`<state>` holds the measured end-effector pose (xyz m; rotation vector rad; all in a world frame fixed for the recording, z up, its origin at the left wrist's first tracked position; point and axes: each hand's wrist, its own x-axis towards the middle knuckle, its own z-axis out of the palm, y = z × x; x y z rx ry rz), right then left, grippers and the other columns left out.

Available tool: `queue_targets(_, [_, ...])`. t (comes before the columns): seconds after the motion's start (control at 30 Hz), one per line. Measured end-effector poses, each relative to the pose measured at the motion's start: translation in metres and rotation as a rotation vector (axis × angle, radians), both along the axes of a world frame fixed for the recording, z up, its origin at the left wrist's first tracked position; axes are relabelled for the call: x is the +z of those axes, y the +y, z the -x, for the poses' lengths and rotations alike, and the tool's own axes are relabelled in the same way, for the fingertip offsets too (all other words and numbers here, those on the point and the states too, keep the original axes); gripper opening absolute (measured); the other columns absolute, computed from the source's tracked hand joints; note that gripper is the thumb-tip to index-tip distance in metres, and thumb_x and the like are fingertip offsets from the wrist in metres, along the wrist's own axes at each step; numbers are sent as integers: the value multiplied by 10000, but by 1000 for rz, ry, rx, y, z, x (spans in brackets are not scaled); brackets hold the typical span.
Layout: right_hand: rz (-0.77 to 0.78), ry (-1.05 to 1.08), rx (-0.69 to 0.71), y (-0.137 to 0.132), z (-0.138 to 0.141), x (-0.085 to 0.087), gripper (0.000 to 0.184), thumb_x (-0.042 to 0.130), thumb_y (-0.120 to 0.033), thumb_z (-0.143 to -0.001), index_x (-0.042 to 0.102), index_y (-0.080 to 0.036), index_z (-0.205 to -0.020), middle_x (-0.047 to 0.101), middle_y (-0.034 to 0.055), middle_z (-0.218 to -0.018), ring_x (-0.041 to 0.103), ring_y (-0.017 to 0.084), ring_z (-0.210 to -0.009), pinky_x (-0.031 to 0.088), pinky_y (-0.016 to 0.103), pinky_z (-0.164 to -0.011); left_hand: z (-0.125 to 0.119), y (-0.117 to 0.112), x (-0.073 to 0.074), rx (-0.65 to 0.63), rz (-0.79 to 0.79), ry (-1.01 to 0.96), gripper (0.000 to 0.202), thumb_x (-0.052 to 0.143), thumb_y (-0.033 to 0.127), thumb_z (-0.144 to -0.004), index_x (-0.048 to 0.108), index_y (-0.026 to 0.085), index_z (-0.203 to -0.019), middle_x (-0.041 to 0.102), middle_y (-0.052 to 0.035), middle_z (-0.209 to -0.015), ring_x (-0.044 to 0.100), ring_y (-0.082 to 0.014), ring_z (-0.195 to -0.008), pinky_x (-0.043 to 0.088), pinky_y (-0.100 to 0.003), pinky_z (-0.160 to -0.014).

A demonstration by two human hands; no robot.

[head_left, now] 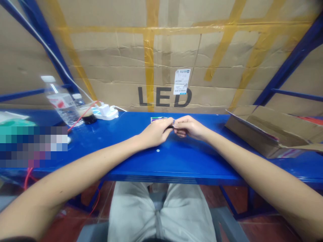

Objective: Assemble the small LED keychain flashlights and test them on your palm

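Note:
Over the middle of the blue table (131, 158), my two hands meet with fingertips close together. My left hand (156, 131) is closed, and a thin black piece (171, 127) shows between its thumb and fingers. My right hand (188, 127) is pinched shut against the same spot, where a small bit of blue shows; most of what it grips is hidden by the fingers. Just behind my left hand lie several slim pen-like sticks (157, 118), with green and purple colouring, partly covered by that hand.
An open cardboard box (262, 141) stands on the right. At the left are a water bottle (62, 101), a smaller bottle with dark liquid (88, 117) and a white power strip (107, 112) with cables. A large carton marked LED (121, 67) rises behind the table.

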<state>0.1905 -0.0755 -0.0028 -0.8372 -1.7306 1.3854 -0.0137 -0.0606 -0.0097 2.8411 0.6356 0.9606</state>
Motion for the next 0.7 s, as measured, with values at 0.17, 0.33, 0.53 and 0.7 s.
queue_targets(0.17, [-77,-55,-5,0,-1,2,230,724,-315,-779,671,-127,-658,493,-18,-466,441,104,-439,323,250,-450,0,-8,6,62,27,5,47,472,181,-931,517,197,-931,683,-71,-906,640,-220,-814,451,-330,-711])
queue_targets(0.33, [-54,-38,-17,1,-3,0,239,735,-319,-771,666,-131,-640,464,-33,-449,425,98,-430,304,245,-442,0,-6,6,50,74,-22,145,415,196,-980,555,189,-943,697,-75,-928,651,-212,-837,462,-330,-753])
queue_targets(0.53, [41,19,3,4,-3,-4,253,763,-316,-763,650,-127,-639,406,-51,-450,366,82,-435,276,236,-443,0,2,2,35,193,-173,90,562,196,-919,639,184,-874,743,-45,-904,674,-190,-825,474,-307,-761])
queue_targets(0.7, [106,61,2,5,-3,-7,249,780,-298,-751,644,-125,-635,405,-49,-450,345,74,-446,269,226,-455,0,4,0,1,255,-250,92,600,214,-908,655,174,-845,753,-37,-904,683,-184,-846,488,-298,-789])
